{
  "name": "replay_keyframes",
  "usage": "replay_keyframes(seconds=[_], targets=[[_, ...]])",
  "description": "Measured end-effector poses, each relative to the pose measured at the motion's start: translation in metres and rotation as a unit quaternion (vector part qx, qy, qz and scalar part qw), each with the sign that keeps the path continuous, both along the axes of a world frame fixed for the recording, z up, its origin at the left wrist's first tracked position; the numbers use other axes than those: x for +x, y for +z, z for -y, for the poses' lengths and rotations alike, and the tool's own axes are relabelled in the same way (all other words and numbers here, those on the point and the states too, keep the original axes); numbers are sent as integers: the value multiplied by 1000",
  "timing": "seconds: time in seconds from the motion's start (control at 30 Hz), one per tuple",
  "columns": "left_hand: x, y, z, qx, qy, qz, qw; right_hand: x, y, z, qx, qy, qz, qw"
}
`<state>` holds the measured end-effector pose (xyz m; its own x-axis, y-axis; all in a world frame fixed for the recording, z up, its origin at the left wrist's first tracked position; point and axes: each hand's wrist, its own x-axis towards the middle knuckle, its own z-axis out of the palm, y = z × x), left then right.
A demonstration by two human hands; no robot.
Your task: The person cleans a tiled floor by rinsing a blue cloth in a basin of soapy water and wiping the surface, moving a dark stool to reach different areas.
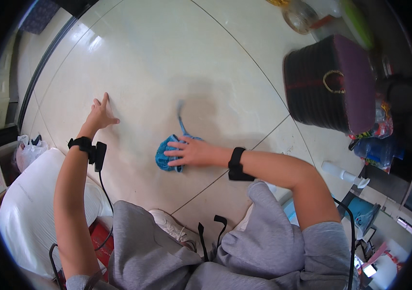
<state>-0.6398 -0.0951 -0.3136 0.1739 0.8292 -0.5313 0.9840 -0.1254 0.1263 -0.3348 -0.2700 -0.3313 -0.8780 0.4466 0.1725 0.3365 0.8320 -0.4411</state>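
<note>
On the pale tiled floor [137, 72] in front of me lies a blue textured cloth item [163, 156] with lighter blue edging. A thin blue strap [181, 123] runs from it away from me, its far end blurred. My right hand [191, 151] rests on the item from the right, fingers spread over it; whether they grip it I cannot tell. To the left, my left hand [102, 113] is at the floor with fingers apart, holding nothing. Each wrist wears a black band with a small device.
A dark ribbed box with a purple side [360, 87] stands at right, near plastic bottles [374, 148] and a white tube-like object [343, 174]. A large white plastic bag [28, 206] fills the lower left. My white shoe [171, 224] is below.
</note>
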Motion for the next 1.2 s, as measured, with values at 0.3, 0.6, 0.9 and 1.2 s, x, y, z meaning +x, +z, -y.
replay_keyframes(seconds=[0.3,0.6,0.9,1.2], targets=[[12,12,5,-3,4,-36,999,202,-2,-189,-110,-606,187,766],[11,7,2,-42,39,-79,995,73,16,-146,-179,-208,319,907],[20,15,-2,-67,29,-111,991,31,42,-155,-259,-287,427,817],[23,15,-10,-88,75,-141,983,40,47,-193,-259,-186,458,830]])
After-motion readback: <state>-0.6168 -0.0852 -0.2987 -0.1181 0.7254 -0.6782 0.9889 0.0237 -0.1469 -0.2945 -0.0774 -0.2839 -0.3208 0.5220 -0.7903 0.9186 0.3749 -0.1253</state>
